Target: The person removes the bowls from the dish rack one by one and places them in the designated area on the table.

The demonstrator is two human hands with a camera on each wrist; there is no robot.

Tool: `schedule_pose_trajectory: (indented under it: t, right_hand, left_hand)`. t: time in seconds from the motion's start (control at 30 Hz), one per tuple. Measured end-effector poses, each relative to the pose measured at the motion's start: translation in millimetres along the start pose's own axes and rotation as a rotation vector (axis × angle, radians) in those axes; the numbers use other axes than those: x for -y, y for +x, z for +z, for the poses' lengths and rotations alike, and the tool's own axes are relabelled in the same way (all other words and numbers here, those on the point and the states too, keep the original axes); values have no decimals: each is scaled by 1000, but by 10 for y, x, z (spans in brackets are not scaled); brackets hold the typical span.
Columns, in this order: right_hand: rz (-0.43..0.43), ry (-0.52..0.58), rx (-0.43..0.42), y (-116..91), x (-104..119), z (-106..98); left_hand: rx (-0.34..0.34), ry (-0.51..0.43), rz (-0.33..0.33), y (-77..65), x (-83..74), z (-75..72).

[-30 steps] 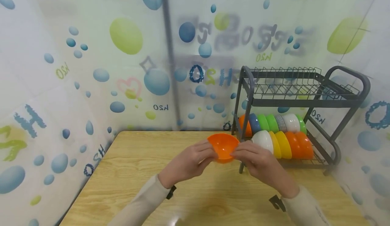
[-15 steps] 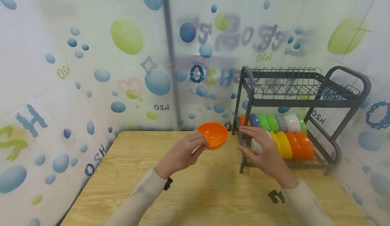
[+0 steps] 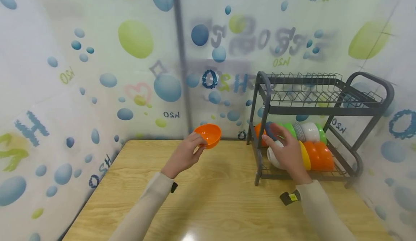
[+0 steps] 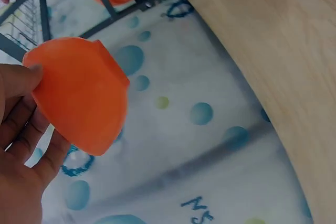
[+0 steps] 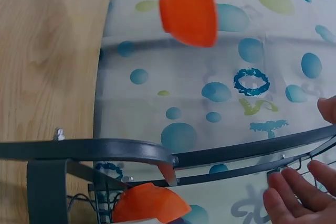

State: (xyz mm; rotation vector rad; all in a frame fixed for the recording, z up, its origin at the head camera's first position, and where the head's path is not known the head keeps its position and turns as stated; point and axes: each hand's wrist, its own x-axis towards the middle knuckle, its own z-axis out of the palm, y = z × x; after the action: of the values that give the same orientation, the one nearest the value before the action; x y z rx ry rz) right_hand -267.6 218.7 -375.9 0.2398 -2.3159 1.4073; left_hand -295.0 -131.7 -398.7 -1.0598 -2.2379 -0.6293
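An orange bowl (image 3: 212,134) is held up over the back of the table, its inside facing me in the head view. My left hand (image 3: 185,154) pinches its rim, thumb on one side and fingers on the other, as the left wrist view of the bowl (image 4: 84,95) also shows. My right hand (image 3: 289,154) is at the left end of the dish rack (image 3: 325,110), thumb and fingers spread apart. It overlaps the lower-tier bowls in the head view; I cannot tell whether it touches one. Between the fingers (image 5: 291,195) in the right wrist view nothing is held.
On the rack's lower tier, bowls stand on edge in two rows: a white bowl (image 3: 273,157), yellow bowl (image 3: 305,157) and orange bowls (image 3: 321,156) in front, with green, patterned and white ones behind. The wooden table (image 3: 224,205) meets a patterned curtain (image 3: 136,78).
Both hands were on the orange bowl; the right one let go and moved right and up to the rack. The left hand carried the bowl left and slightly up.
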Motion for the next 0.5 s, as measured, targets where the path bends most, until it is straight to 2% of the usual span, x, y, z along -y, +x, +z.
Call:
schedule_pose_trajectory:
  t: [0.1, 0.23, 0.5]
  right_hand:
    - [61, 52, 46, 96, -8, 13]
    - [98, 78, 70, 185, -14, 46]
    - [127, 37, 20, 283, -4, 99]
  left_hand:
    - [15, 23, -51, -56, 111, 21]
    - [52, 59, -118, -152, 274, 58]
    - [42, 119, -178, -352, 542, 110]
